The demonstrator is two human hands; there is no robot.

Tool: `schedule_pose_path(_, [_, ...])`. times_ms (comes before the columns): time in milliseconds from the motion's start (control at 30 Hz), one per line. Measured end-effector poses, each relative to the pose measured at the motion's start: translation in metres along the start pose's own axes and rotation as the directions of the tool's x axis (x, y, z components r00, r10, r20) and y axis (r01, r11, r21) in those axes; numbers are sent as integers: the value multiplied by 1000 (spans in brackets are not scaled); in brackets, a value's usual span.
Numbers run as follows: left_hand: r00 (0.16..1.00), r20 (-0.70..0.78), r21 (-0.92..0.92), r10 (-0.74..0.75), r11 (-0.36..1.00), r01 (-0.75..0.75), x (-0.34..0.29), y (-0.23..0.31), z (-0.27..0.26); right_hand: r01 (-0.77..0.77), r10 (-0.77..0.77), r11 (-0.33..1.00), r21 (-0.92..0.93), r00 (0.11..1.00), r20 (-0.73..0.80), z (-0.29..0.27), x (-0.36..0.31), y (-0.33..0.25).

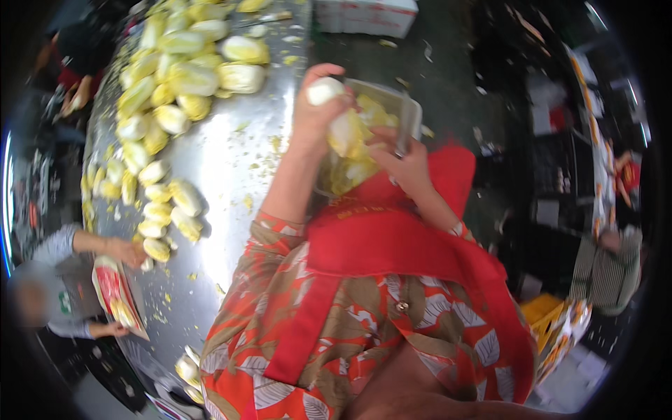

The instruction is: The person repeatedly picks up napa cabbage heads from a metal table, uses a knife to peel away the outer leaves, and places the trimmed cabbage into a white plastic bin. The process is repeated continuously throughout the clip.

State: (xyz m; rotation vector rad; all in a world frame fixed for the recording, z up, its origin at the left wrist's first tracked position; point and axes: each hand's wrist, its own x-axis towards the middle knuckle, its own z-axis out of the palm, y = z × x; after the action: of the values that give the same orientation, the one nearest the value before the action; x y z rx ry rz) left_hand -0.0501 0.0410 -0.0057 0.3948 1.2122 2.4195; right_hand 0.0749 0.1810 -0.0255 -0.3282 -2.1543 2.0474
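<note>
In the head view, your left hand (313, 112) is raised over the bin, its fingers closed around 1 pale yellow cabbage (346, 134), whose white base pokes out above your thumb. Your right hand (406, 168) is just beside the cabbage's leafy part, fingers curled, with what looks like a knife (405, 124) upright at them; blur means you cannot tell how firmly they grip it. Below your 2 hands, the pale plastic bin (417, 117) contains loose yellow leaves (341, 180), and your red apron (399, 241) covers its near edge. On your left, the metal counter (234, 150) carries a large heap of cabbages (183, 78), with scraps scattered about. At its far left side, a co-worker's hand (126, 252) is near the cabbages, beside a red-and-white bag (112, 288).
</note>
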Motion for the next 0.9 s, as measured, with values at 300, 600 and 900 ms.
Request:
schedule_pose_path(300, [858,-316,882,404,459,108,-31,44,-123,-75,75,990,-118,997,-11,-26,-9,35])
schedule_pose_path(600, [802,-259,613,538,-550,567,-158,187,-296,-161,171,950,-266,985,13,-52,-20,69])
schedule_pose_path(900, [619,-444,613,647,-284,737,-104,215,-389,-205,239,901,-382,970,45,-40,-9,60])
